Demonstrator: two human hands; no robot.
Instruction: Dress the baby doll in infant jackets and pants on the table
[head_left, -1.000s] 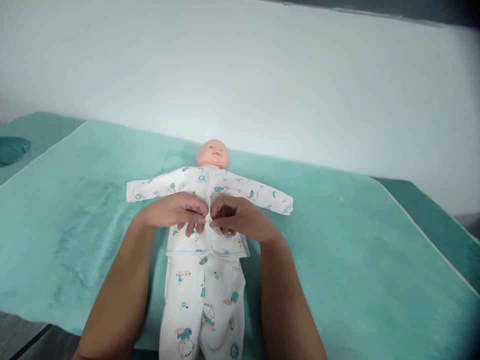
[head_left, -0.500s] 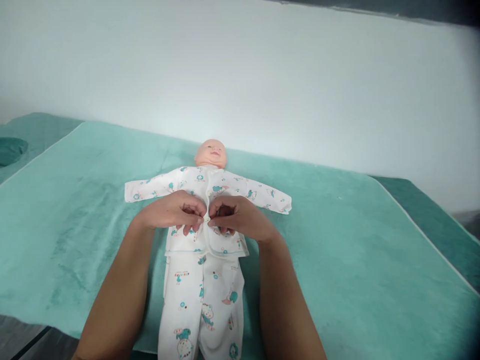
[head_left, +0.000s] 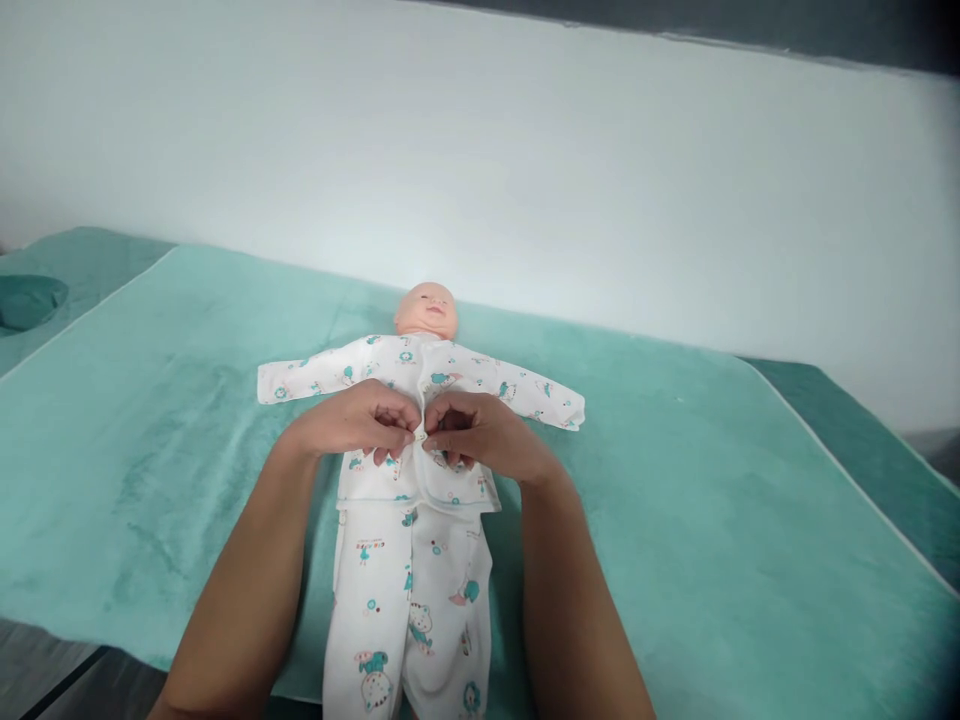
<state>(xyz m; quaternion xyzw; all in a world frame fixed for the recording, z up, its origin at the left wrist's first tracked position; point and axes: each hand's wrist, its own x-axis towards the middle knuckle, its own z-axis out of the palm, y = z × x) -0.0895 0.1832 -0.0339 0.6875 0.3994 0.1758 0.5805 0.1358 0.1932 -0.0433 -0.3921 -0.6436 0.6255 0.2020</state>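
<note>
A baby doll [head_left: 426,308] lies on its back on a teal blanket [head_left: 675,520], arms spread wide. It wears a white shirt [head_left: 480,378] and white trousers [head_left: 409,610], both printed with small teal animals. My left hand [head_left: 360,425] and my right hand [head_left: 476,432] meet over the doll's chest. Both pinch the shirt's front edges together at a small snap [head_left: 420,436] between the fingertips. My forearms run down to the bottom edge of the picture on either side of the trousers.
A white wall [head_left: 525,170] stands right behind the doll's head. A darker green cover [head_left: 885,450] shows beyond the blanket at the right and far left, where a dark green bundle [head_left: 26,300] lies. The bed's near edge [head_left: 60,650] is at lower left.
Both hands stay pinched at the shirt's front; the fingertips have drawn a little closer around the snap. The view has shifted slightly.
</note>
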